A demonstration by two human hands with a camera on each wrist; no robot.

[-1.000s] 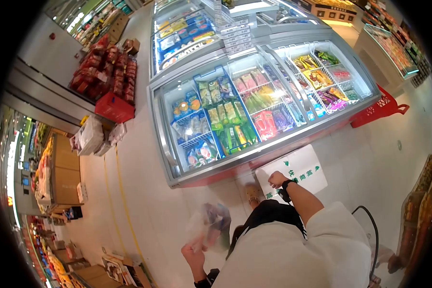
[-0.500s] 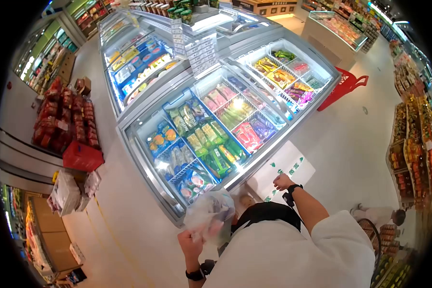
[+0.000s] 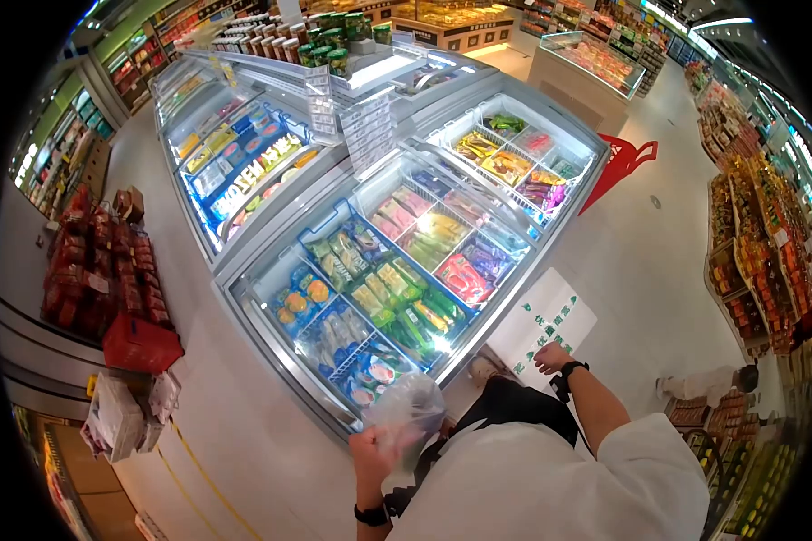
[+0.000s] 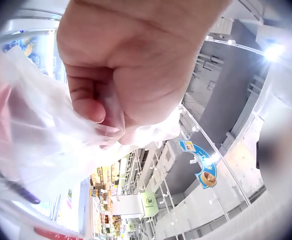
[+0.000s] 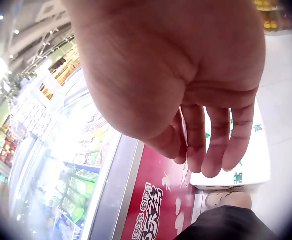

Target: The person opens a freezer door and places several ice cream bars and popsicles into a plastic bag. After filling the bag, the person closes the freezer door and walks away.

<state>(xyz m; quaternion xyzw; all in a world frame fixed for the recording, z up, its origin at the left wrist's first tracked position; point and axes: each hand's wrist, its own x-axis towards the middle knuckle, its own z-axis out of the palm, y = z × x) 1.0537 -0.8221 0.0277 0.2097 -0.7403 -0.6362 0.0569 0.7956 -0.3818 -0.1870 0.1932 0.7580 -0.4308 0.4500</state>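
My left hand (image 3: 370, 455) grips the gathered top of a clear plastic bag (image 3: 410, 406) near the front left corner of a glass-topped chest freezer (image 3: 275, 374). In the left wrist view, the fingers (image 4: 88, 107) curl into the palm around the bunched plastic, and something pinkish shows through the bag (image 4: 31, 120). Packaged frozen goods (image 3: 379, 302) lie sorted in wire baskets under the glass. My right hand (image 3: 552, 357) hangs beside the freezer, above a white box (image 3: 564, 302) with green lettering. Its fingers (image 5: 218, 150) droop loosely with nothing in them.
A red basket (image 3: 618, 167) stands past the freezer's right end. Red packages (image 3: 99, 261) are piled at the left, with a red bin (image 3: 140, 343) and white bundles (image 3: 117, 415) in front. Another person (image 3: 708, 383) is at the lower right, by stocked shelves (image 3: 758, 252).
The head view has turned and come closer to the freezer. The bag has swung forward from over the floor to the freezer's near corner. My right hand still hangs by the white box.
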